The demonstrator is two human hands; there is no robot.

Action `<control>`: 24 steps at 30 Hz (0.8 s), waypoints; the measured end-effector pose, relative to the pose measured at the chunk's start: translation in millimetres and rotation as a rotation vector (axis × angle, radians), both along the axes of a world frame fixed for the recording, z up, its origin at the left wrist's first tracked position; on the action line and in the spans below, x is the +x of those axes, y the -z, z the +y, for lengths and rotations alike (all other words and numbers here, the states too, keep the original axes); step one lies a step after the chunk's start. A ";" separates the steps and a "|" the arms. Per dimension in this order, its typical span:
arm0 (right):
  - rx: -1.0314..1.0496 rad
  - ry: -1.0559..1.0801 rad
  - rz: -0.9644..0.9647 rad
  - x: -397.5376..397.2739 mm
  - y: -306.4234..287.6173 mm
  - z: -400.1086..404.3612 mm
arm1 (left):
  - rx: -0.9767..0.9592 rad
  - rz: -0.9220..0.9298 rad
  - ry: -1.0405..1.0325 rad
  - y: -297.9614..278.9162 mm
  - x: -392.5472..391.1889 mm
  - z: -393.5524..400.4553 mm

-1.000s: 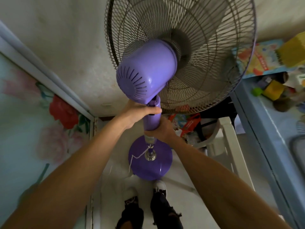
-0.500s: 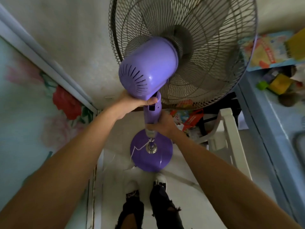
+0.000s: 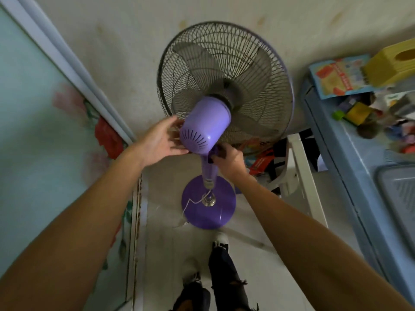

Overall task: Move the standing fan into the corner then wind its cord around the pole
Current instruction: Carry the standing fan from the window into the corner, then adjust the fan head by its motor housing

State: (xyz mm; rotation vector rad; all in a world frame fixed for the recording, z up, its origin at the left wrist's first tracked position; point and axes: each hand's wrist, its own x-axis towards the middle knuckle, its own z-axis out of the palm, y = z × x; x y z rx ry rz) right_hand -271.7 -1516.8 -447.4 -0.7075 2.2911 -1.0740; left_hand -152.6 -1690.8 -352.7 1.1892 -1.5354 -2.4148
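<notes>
The purple standing fan (image 3: 206,125) stands upright near the wall, its grey wire cage (image 3: 226,75) facing the wall and its round purple base (image 3: 210,212) flat on the pale floor. A thin white cord (image 3: 190,202) runs from the pole's foot across the base to the floor at the left. My left hand (image 3: 160,139) is spread open beside the motor housing, fingertips touching its left side. My right hand (image 3: 229,157) grips the neck of the fan just under the housing.
A flowered sliding door (image 3: 56,131) closes off the left side. At the right stand a white plastic chair (image 3: 301,176) and a blue counter (image 3: 359,153) with clutter and a yellow box (image 3: 390,63). Bags lie on the floor behind the base. My feet (image 3: 220,240) stand just before the base.
The fan now sits farther from me, closer to the wall. My left hand let go of the neck and opened against the housing; my right hand slid up the neck.
</notes>
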 end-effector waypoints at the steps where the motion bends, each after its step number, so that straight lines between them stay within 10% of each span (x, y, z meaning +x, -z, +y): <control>1: 0.013 -0.005 0.020 -1.5 -5.2 -2.0 | -0.029 -0.003 0.039 -1.8 1.5 5.0; 6: 0.132 -0.020 -0.102 2.3 -17.9 -0.1 | -0.278 -0.045 0.102 3.7 7.4 32.0; 11: -0.195 0.364 -0.674 21.3 -39.9 -6.2 | -0.441 -0.079 0.060 16.3 9.5 39.3; 24: -0.066 0.386 -0.696 21.2 -67.4 -17.4 | -0.407 -0.207 0.185 11.6 6.9 17.3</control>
